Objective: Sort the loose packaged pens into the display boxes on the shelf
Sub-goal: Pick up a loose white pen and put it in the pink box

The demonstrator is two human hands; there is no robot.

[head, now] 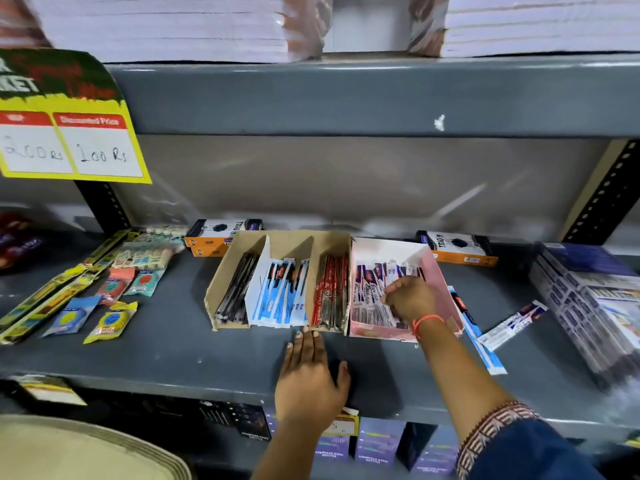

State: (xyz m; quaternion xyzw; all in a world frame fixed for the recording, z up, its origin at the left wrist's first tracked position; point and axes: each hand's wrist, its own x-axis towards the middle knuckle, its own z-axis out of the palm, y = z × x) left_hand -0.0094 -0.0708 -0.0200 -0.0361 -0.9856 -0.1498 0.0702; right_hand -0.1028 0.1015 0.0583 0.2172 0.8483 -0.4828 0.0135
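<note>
A brown cardboard display box (221, 282) on the grey shelf has three slots: black pens (237, 289), blue-and-white packaged pens (280, 292) and red packaged pens (330, 292). Next to it on the right stands a pink box (440, 271) with white-and-purple packaged pens (370, 299). My right hand (410, 297) reaches into the pink box, its fingers closed on those packs. My left hand (310, 372) lies flat on the shelf, fingertips touching the brown box's front edge. Two loose packs lie right of the pink box: a blue one (481, 341) and a white one (512, 325).
Yellow strips and small round-item packets (110, 320) lie on the left of the shelf (173, 355). Orange-and-black boxes (214, 237) (460, 251) stand behind. A stack of wrapped packs (595, 306) fills the right end. A yellow price sign (69, 147) hangs at upper left.
</note>
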